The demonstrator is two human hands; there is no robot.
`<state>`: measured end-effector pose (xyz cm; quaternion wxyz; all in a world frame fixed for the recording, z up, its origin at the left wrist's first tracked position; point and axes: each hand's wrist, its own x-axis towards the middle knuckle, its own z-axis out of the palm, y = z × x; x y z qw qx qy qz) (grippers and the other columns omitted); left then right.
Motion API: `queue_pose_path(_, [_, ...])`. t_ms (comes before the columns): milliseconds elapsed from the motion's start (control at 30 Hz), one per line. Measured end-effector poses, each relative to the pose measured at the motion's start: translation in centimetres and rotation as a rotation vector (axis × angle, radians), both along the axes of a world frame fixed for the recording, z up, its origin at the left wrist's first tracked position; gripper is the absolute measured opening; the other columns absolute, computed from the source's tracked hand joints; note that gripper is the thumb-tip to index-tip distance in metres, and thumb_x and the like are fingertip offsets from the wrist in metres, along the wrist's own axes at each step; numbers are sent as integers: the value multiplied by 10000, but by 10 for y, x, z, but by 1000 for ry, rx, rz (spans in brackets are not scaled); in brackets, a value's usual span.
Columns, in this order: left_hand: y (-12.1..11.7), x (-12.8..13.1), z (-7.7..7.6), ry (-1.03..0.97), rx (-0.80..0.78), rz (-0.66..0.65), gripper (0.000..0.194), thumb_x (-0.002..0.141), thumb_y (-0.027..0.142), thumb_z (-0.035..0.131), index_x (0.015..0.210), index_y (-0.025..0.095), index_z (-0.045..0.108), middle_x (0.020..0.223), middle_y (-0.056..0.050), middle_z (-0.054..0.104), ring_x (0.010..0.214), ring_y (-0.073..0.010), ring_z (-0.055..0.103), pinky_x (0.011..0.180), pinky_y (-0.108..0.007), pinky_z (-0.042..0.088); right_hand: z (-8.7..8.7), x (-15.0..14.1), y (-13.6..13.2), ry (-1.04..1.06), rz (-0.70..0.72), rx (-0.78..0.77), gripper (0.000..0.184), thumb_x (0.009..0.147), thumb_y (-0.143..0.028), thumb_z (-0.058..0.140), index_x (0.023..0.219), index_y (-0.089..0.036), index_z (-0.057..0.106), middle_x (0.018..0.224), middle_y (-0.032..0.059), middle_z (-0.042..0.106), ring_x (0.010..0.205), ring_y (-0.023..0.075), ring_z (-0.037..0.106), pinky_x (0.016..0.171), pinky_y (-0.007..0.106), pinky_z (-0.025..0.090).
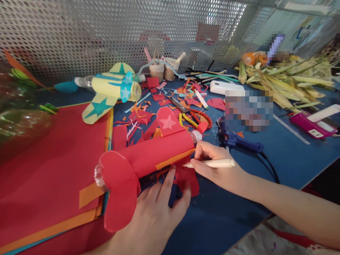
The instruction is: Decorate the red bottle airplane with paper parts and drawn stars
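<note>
In the head view a bottle wrapped in red paper (162, 147) lies across the table like a toy plane, with red paper wings and an orange strip (172, 159) along its near side. One wing carries a pale star (167, 122). My right hand (216, 164) grips a white marker (219, 163), its tip over a red paper piece (187, 179) beside the bottle. Fingers stretched out, my left hand (156, 209) rests next to the bottle, its fingertips on or beside that red piece. The large red wings (119, 189) partly cover the bottle's left end.
Coloured paper sheets (61, 159) are stacked at left. Behind the bottle lie paper scraps (143, 117), scissors (202, 117) and a yellow bottle plane (106, 86). A blue glue gun (243, 141) with a cord lies at right, near corn husks (287, 78). A perforated metal panel (106, 32) borders the back.
</note>
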<state>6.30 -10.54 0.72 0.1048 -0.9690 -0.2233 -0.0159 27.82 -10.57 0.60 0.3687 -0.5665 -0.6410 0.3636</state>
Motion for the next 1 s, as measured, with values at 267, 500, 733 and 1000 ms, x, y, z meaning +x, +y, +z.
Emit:
queue_pose_path(267, [-3, 1, 5, 20, -68, 74, 522, 865, 27, 442, 1275, 337, 533, 1293, -158, 588, 824, -213, 688, 678, -331, 566, 1, 1, 0, -37, -8, 4, 205, 827, -187, 562, 698, -217, 405, 575, -77, 453, 490, 80, 391, 457, 206, 296])
queue_pose_path(500, [-1, -1, -1, -21, -48, 22, 502, 858, 37, 454, 1268, 315, 540, 1255, -171, 610, 783, -215, 688, 640, -336, 575, 1, 1, 0, -47, -2, 26, 209, 833, -193, 561, 703, -218, 400, 583, -77, 446, 491, 80, 394, 463, 209, 299])
queue_pose_path(733, [-1, -1, 2, 7, 23, -5, 503, 851, 13, 427, 1257, 286, 540, 1210, -199, 635, 762, -214, 697, 614, -321, 576, 1, 0, 0, -12, -10, 42, 215, 833, -179, 562, 706, -220, 394, 584, -80, 436, 480, 75, 389, 450, 203, 284])
queue_pose_path(1000, [0, 1, 4, -10, 20, 5, 469, 871, 36, 422, 1225, 305, 571, 1202, -186, 642, 753, -214, 699, 608, -317, 573, 8, -2, -1, -19, 48, 3, 216, 818, -181, 563, 694, -221, 390, 557, -77, 463, 480, 82, 412, 455, 198, 301])
